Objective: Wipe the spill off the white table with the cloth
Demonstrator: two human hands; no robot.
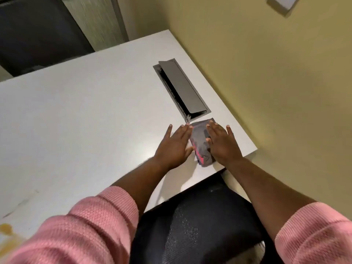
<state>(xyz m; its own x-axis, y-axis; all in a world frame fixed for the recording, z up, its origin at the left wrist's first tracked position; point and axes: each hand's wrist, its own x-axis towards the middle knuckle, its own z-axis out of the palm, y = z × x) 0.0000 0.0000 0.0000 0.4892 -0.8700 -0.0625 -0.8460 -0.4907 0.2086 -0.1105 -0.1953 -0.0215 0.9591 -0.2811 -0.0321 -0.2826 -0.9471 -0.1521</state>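
spill (6, 229): cut by left edge | cloth (201, 143): sides hidden under hands

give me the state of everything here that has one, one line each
cloth: folded, flat on the table, between both hands
cable hatch lid: propped open
spill: brownish, still on the table at its near left edge, unwiped
left hand: open, fingers spread, flat against the cloth's left side
right hand: open, flat, pressing on the cloth
white table: dry-looking apart from the spill
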